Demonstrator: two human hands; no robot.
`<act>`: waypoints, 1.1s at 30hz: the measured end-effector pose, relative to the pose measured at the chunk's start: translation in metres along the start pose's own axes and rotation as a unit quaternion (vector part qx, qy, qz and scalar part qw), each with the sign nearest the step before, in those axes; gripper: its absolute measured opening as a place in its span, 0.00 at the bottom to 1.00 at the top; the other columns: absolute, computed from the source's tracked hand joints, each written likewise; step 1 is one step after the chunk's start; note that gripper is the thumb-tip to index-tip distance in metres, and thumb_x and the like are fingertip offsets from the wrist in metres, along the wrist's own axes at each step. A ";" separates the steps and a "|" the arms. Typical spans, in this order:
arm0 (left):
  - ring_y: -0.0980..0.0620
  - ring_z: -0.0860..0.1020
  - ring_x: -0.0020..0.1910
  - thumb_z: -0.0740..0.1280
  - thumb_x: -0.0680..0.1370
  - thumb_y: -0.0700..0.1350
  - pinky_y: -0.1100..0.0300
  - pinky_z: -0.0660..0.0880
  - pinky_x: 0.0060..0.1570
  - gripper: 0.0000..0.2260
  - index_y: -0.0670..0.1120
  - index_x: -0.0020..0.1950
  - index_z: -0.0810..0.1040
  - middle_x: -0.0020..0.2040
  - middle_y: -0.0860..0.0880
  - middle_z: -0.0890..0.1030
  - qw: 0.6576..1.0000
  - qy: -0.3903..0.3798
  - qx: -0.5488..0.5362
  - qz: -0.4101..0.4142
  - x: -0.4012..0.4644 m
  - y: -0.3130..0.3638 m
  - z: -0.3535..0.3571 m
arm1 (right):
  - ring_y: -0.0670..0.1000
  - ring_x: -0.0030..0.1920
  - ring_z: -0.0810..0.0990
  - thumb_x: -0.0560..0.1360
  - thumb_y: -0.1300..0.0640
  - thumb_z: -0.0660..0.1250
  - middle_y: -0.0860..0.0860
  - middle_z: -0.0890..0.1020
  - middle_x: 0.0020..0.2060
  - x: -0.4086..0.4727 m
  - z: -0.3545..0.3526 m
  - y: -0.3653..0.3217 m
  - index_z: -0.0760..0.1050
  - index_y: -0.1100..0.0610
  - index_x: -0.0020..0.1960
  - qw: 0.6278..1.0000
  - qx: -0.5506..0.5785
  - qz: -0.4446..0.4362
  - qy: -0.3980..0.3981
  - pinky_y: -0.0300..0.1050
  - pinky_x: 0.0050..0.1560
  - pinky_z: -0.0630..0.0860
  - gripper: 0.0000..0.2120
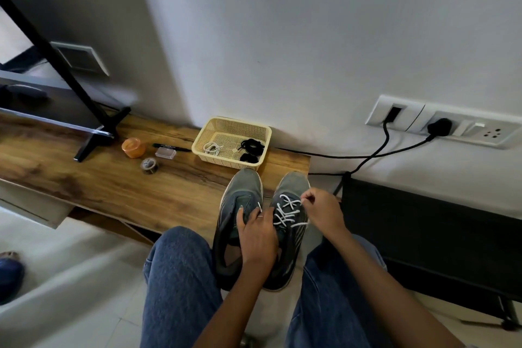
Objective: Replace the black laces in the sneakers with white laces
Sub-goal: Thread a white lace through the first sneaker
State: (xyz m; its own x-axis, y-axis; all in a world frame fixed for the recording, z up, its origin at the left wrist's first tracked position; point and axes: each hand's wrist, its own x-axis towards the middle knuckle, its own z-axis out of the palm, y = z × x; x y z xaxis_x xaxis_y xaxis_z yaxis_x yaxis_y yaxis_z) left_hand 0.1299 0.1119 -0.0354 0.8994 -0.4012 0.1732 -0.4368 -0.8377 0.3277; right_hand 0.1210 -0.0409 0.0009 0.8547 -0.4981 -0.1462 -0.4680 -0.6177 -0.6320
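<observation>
- Your right hand (322,213) is up at the toe end of the right sneaker (288,223), fingers curled tight, pinching one end of the white lace (286,213) btwn thumb & fingertip.
- That lace already criss-crosses several eyelet rows on the right sneaker; a loose run trails off near the right side.
- Your left hand (258,237) sits btwn the two shoes, fingers bent, w/ the other white lace tip poking up just past the knuckles — looks pinched there, but exact grip is hard to make out. Ring visible on one finger.
- Left sneaker (240,206) stands just beside the right one, no lace visible in it, tongue open.
- Both shoes rest on the near edge of the wooden worktop (113,178), heels toward your knees.
- Cream basket (210,133) just behind the toes, against the wall: black laces (251,147) bundled on its right side, a spare white lace (211,148) coiled on its left.
- Further left on the worktop: orange pot (132,147), tape roll (149,165), small clear box (165,153), black pen (171,146).
</observation>
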 end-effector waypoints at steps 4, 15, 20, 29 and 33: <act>0.48 0.84 0.44 0.80 0.55 0.38 0.47 0.59 0.62 0.23 0.44 0.49 0.83 0.37 0.46 0.84 0.999 0.036 0.019 0.003 -0.002 0.002 0.000 | 0.49 0.40 0.78 0.75 0.56 0.68 0.49 0.80 0.35 0.010 0.007 -0.007 0.78 0.55 0.38 0.998 -0.031 0.005 -0.047 0.42 0.37 0.72 0.07; 0.50 0.83 0.43 0.82 0.54 0.39 0.45 0.59 0.63 0.25 0.46 0.50 0.83 0.35 0.50 0.83 0.999 0.036 0.036 -0.010 0.004 0.003 0.003 | 0.51 0.26 0.65 0.73 0.58 0.69 0.53 0.65 0.23 0.010 0.012 -0.003 0.62 0.56 0.24 0.987 0.028 0.114 -0.106 0.42 0.33 0.61 0.23; 0.50 0.83 0.43 0.81 0.55 0.39 0.46 0.58 0.64 0.24 0.46 0.50 0.83 0.33 0.49 0.82 0.998 0.028 0.038 -0.031 0.004 0.005 0.004 | 0.47 0.30 0.70 0.72 0.62 0.69 0.53 0.73 0.28 -0.001 0.005 0.002 0.74 0.62 0.35 0.981 0.122 0.117 -0.095 0.36 0.29 0.66 0.08; 0.50 0.83 0.44 0.79 0.59 0.38 0.46 0.59 0.64 0.19 0.45 0.48 0.83 0.33 0.48 0.82 0.998 0.043 0.034 -0.034 0.004 0.005 0.007 | 0.48 0.32 0.72 0.69 0.63 0.69 0.52 0.74 0.28 -0.010 0.003 0.009 0.73 0.60 0.32 0.972 0.189 0.119 -0.076 0.44 0.37 0.70 0.09; 0.50 0.83 0.44 0.79 0.59 0.37 0.46 0.58 0.64 0.19 0.45 0.48 0.83 0.33 0.48 0.82 0.998 0.043 0.022 -0.049 0.005 0.004 0.008 | 0.47 0.41 0.75 0.71 0.62 0.69 0.48 0.77 0.38 -0.008 0.003 0.002 0.75 0.57 0.41 0.991 0.114 0.069 -0.029 0.43 0.43 0.72 0.03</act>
State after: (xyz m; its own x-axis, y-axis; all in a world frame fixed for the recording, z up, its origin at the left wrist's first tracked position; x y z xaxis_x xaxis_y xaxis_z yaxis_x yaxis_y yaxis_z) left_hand 0.1328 0.1037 -0.0411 0.9322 -0.2855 0.2224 -0.3447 -0.8877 0.3053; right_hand 0.1139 -0.0362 -0.0017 0.8003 -0.5286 -0.2830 -0.5249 -0.3894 -0.7569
